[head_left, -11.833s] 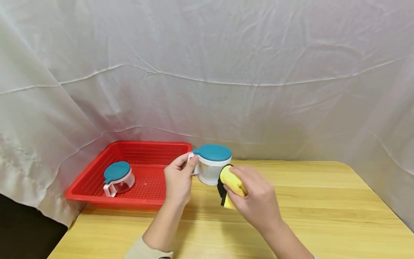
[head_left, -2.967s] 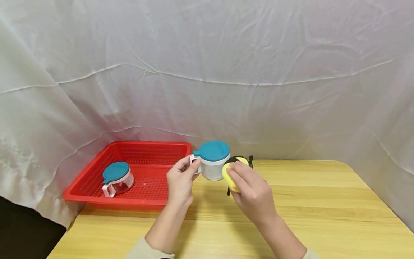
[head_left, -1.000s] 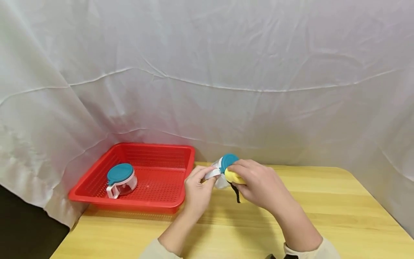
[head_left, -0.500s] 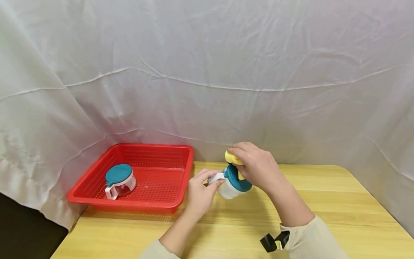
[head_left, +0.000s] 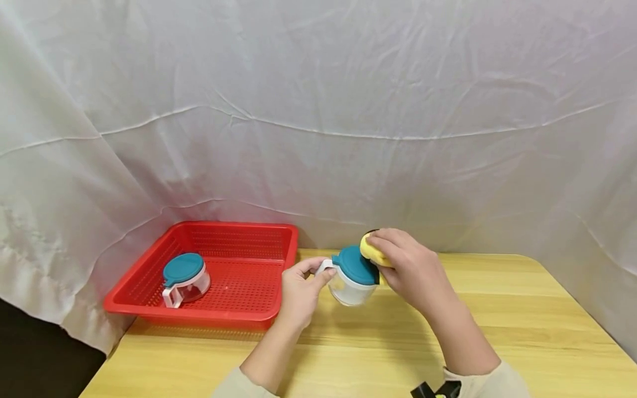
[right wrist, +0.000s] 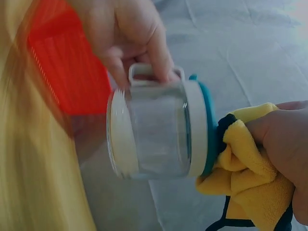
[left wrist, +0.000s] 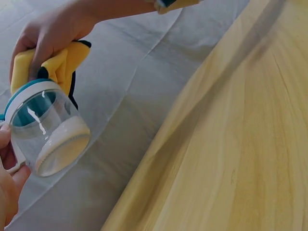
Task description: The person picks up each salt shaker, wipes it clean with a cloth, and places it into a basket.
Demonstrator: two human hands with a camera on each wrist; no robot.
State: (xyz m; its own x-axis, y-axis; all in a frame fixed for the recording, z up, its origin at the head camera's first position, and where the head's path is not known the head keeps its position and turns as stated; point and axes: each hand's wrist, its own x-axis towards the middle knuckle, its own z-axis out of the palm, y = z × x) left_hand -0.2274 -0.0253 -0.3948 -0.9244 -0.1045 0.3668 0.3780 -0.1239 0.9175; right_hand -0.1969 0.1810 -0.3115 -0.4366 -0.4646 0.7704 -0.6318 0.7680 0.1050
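Note:
My left hand [head_left: 301,290] grips the white handle of a clear seasoning jar [head_left: 348,290], which has a white collar and a teal lid [head_left: 355,264]. The jar is held above the table, tilted so the lid faces right. In my right hand [head_left: 410,265] is a bunched yellow cloth [head_left: 372,251] with black edging, pressed against the lid's right side. The right wrist view shows the cloth [right wrist: 250,163] touching the teal lid. A whitish layer shows at the base of the jar [left wrist: 53,134] in the left wrist view.
A red perforated basket [head_left: 239,316] stands on the left of the wooden table [head_left: 497,326]. Inside it sits a second jar [head_left: 186,276] with a teal lid and white handle. A pale curtain [head_left: 318,110] hangs behind and at both sides.
Earlier the cloth was on the jar's side wall with the jar upright. Since then the jar has been tilted and turned, and the cloth has moved across the lid to its right side.

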